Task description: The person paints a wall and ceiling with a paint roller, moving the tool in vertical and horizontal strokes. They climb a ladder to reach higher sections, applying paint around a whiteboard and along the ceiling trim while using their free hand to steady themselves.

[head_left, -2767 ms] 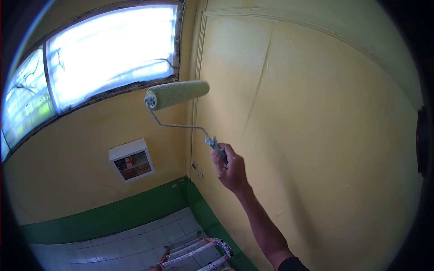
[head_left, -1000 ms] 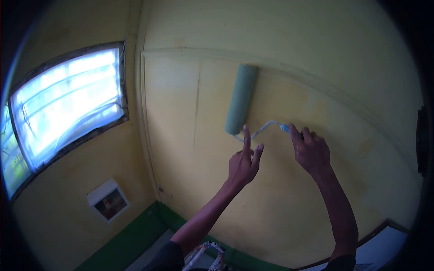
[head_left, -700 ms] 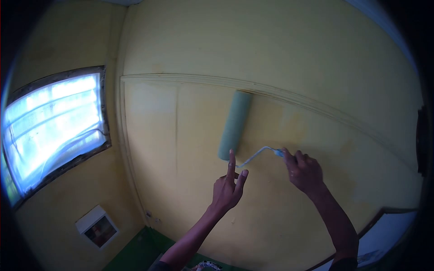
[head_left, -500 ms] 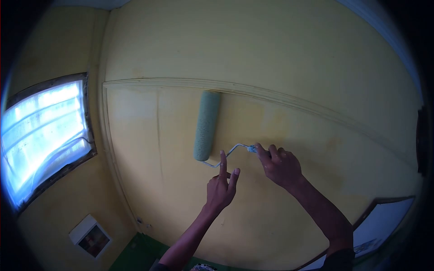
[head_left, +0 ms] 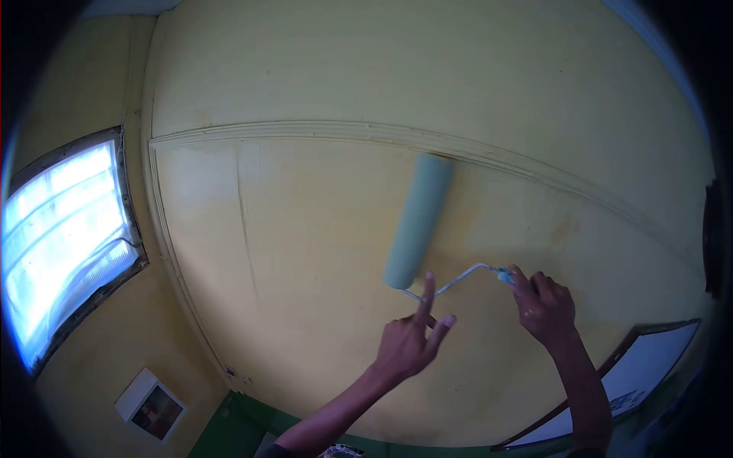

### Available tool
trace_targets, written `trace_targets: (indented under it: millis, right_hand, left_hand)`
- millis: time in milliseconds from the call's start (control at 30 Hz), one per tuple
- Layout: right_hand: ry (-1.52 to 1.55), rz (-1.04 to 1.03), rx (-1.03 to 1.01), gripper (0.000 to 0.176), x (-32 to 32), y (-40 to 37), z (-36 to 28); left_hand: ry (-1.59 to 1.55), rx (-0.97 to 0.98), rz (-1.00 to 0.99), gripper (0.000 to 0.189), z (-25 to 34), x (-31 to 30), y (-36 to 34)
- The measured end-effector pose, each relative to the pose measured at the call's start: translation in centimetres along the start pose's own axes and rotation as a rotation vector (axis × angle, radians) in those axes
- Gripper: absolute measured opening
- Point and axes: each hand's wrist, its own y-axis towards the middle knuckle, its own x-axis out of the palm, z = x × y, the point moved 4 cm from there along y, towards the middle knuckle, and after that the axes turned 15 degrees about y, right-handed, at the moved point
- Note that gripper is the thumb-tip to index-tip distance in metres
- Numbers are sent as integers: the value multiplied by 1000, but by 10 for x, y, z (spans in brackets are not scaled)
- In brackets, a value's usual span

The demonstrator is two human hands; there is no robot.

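Note:
A paint roller point(head_left: 420, 221) with a thick pale blue-green sleeve lies against the yellowish wall, tilted, its upper end just under a horizontal trim strip. My right hand point(head_left: 546, 305) is closed around its handle, and bluish paint marks the spot where the bent wire frame point(head_left: 466, 275) enters it. Lower and to the left is my left hand point(head_left: 408, 343), index finger stretched up against the wire near the sleeve's bottom end. Its thumb sticks out while the other fingers curl.
Raised trim point(head_left: 321, 130) crosses the wall above. On the left is a bright window point(head_left: 69, 237) with plastic sheeting. A small white-framed box point(head_left: 153, 404) sits low on the left wall. A dark-framed white board point(head_left: 641, 366) is at lower right; green point(head_left: 252, 427) covers the lower wall.
The roller and both hands have moved to the right along the wall, under the trim. The roller leans more, and the camera view has shifted slightly.

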Motion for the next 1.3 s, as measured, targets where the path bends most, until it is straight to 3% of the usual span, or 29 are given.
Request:
trace_targets:
  millis: [100,133,200,467,767,900,1300]
  right_hand:
    - [-6,-19,40,40,-20,-31,12]
    - [-1,-26,61,40,-25,-37,15]
    - [0,-38,79,41,-27,-36,17]
    - [-62,4,-62,40,-8,26,-14]
    - [-33,27,-146,35,24,78,-33]
    - [-44,25,-147,36,8,50,-12]
    - [-106,-91,128,38,-66,-73,56]
  left_hand:
    - [-101,38,-145,84,16,11,-10]
    - [-135,100,-53,79,17,11,-11]
    - [-141,77,-81,81,12,11,-13]
    - [-109,30,-58,80,6,4,-9]
    - [-107,-154,-55,82,-21,-15,-12]
    - [-150,-169,-18,82,-19,-15,-13]
    - [-275,-92,-82,79,-6,1,-2]
